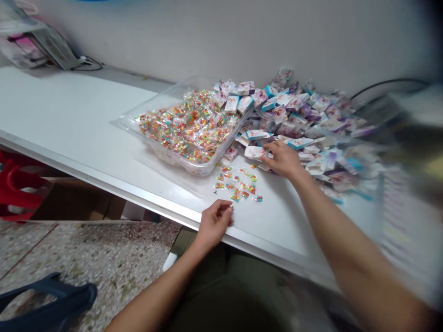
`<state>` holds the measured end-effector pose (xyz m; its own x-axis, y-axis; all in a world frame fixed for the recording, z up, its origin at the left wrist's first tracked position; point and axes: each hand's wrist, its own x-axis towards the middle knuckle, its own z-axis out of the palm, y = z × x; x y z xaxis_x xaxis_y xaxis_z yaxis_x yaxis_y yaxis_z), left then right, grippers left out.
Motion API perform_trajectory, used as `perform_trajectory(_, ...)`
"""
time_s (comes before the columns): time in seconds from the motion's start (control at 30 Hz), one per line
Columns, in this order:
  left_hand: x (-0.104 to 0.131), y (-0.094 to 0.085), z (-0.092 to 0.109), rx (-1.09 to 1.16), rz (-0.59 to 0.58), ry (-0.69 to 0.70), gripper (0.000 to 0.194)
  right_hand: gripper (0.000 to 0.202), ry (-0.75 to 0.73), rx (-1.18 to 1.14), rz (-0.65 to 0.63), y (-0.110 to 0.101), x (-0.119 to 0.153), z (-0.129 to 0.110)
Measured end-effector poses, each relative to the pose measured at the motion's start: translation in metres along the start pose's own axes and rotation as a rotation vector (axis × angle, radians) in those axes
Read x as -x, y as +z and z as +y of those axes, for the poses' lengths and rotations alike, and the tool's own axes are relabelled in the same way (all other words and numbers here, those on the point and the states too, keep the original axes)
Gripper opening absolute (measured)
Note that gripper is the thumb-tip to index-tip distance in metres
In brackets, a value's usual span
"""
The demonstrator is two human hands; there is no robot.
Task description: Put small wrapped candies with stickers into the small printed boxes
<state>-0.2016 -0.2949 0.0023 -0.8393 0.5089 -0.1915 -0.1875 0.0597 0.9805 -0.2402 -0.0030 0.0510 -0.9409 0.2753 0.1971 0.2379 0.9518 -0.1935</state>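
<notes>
My right hand (284, 159) reaches to the near side of a heaped pile of small printed boxes (294, 103). Its thumb and fingers close on the end of one small white box (254, 152). At the table's front edge rests my left hand (214, 222), fingers curled and thumb against the fingertips; what they hold, if anything, I cannot make out. Between both hands lie several small clear packets with colourful pieces (238, 182), loose on the white table. Behind them stands a clear plastic tub (204, 169), filled with many similar packets (187, 122).
The white table (69, 110) runs along a wall. Bags and a dark panel (57, 46) stand far left, beside a cable. Below are a red stool (17, 189), an open cardboard box (76, 198) and a dark blue stool (51, 295). Blurred, striped sheets (398, 207) lie right.
</notes>
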Motion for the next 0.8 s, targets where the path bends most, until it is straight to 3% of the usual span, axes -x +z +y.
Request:
perform_trajectory(0.1,-0.002,0.01,0.012,0.04,0.078,0.015,0.04,0.046,0.141,-0.436,0.06,-0.006,0.048,-0.017)
perform_trajectory(0.17,-0.003,0.021,0.022,0.11,0.073,0.041,0.051,0.05,0.196,-0.811,-0.114,-0.002,0.087,-0.041)
perform_trajectory(0.23,-0.004,0.03,0.031,0.179,-0.024,0.072,0.051,0.05,0.208,-1.063,-0.255,0.003,0.123,-0.067)
perform_trajectory(0.3,-0.002,0.034,0.034,0.145,-0.114,0.1,0.041,0.048,0.2,-1.154,-0.313,0.002,0.151,-0.084)
perform_trajectory(0.37,0.001,0.032,0.032,-0.065,-0.09,0.122,0.041,0.041,0.164,-1.05,-0.316,-0.011,0.169,-0.078)
perform_trajectory(0.4,0.003,0.029,0.028,-0.224,-0.05,0.144,0.045,0.036,0.15,-0.945,-0.297,-0.022,0.175,-0.064)
perform_trajectory(0.47,0.004,0.021,0.018,-0.581,0.035,0.225,0.053,0.032,0.195,-0.73,-0.197,-0.049,0.187,-0.014)
perform_trajectory(0.57,-0.001,0.011,-0.001,-0.955,0.113,0.418,0.042,0.038,0.478,-0.44,0.085,-0.086,0.206,0.094)
perform_trajectory(0.63,-0.007,0.008,-0.012,-1.072,0.17,0.531,0.04,0.047,0.666,-0.273,0.096,-0.102,0.22,0.163)
perform_trajectory(0.7,-0.012,0.008,-0.02,-1.114,0.222,0.613,0.044,0.05,0.723,-0.188,0.07,-0.106,0.231,0.214)
perform_trajectory(0.8,-0.016,0.008,-0.025,-1.104,0.258,0.683,0.051,0.046,0.652,-0.172,0.028,-0.098,0.239,0.251)
